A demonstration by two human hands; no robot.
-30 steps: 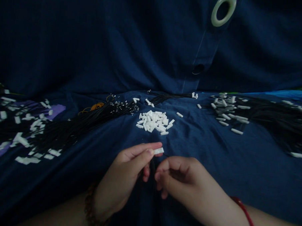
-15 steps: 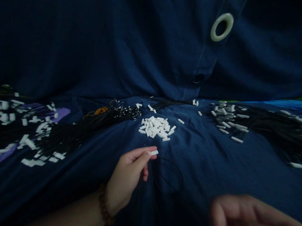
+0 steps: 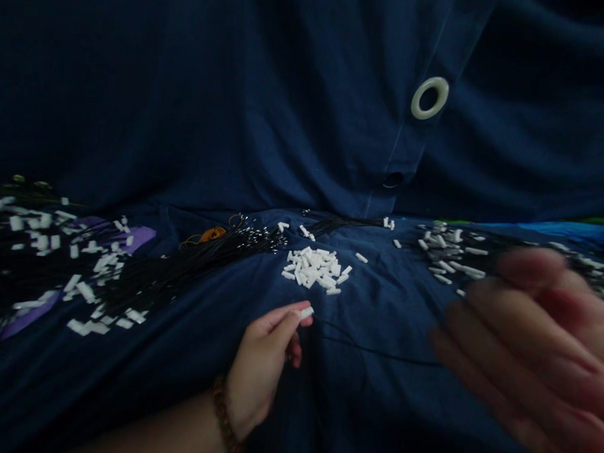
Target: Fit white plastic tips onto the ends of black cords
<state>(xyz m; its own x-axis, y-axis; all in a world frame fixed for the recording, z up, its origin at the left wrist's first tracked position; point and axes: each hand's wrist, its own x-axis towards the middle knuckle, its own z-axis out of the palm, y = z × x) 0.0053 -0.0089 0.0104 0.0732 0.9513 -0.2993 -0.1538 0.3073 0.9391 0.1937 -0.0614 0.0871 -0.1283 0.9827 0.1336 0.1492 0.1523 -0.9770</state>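
My left hand (image 3: 269, 355), with a brown bead bracelet at the wrist, pinches a small white plastic piece (image 3: 307, 313) between thumb and index finger. A thin black cord (image 3: 381, 353) runs from that piece rightward to my right hand (image 3: 536, 357). Blurred by motion, my right hand is raised large in the near right, its fingers curled; the cord disappears behind them, and the grip point is hidden. Just beyond my left hand lies a loose pile of similar white pieces (image 3: 316, 267) on dark blue cloth.
Black cords with bright tips (image 3: 241, 237) lie left of the pile. Bundled cords with white ends (image 3: 94, 271) spread at far left over purple material (image 3: 140, 238). Another white-ended bundle (image 3: 444, 243) is at right, partly behind my right hand. A blue curtain with ring eyelets (image 3: 430, 98) hangs behind.
My right hand has risen from the lower right edge, and the looped cord now stretches toward it. My left hand keeps its pinch on the white piece. The view has tilted up slightly.
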